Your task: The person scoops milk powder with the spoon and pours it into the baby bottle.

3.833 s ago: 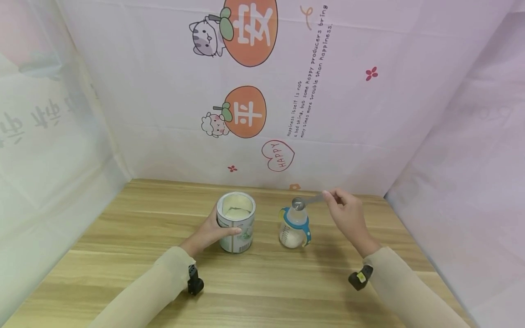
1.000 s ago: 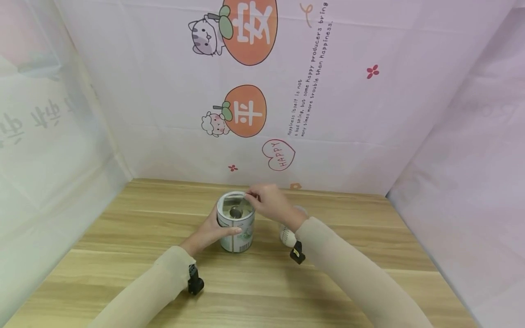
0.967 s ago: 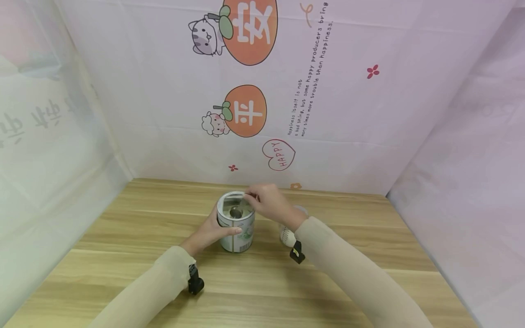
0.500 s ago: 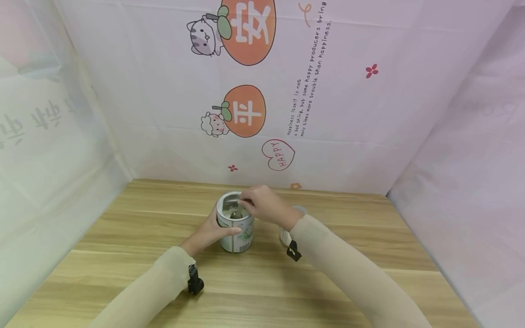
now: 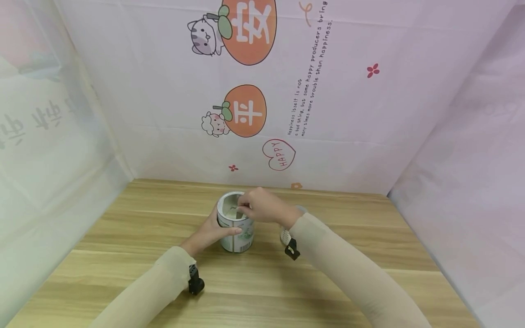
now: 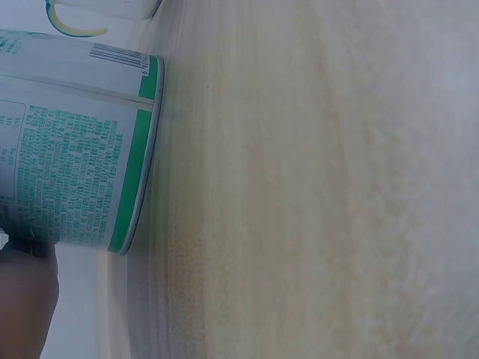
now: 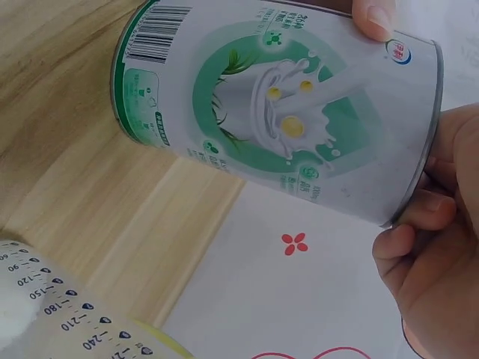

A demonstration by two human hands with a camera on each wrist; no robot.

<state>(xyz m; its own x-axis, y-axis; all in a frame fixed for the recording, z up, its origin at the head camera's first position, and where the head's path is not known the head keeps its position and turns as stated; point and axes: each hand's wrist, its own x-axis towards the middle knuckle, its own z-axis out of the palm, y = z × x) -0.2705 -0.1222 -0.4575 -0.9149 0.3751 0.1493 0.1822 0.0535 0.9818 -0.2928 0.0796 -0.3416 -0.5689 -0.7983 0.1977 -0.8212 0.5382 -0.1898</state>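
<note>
Behind the wood-grain surface we see a creased white back sheet, printed with an upper orange fruit beside a grey-striped cartoon cat and a lower orange fruit beside a curly-haired cartoon sheep, each fruit bearing a white Chinese character. To their right we find slanting lines of English text, an orange squiggle and a larger red flower; below, we make out a red heart outline reading "HAPPY", between a smaller red flower and an orange flower. At the sides we see a left sheet with faint grey characters and a pale right sheet.
</note>
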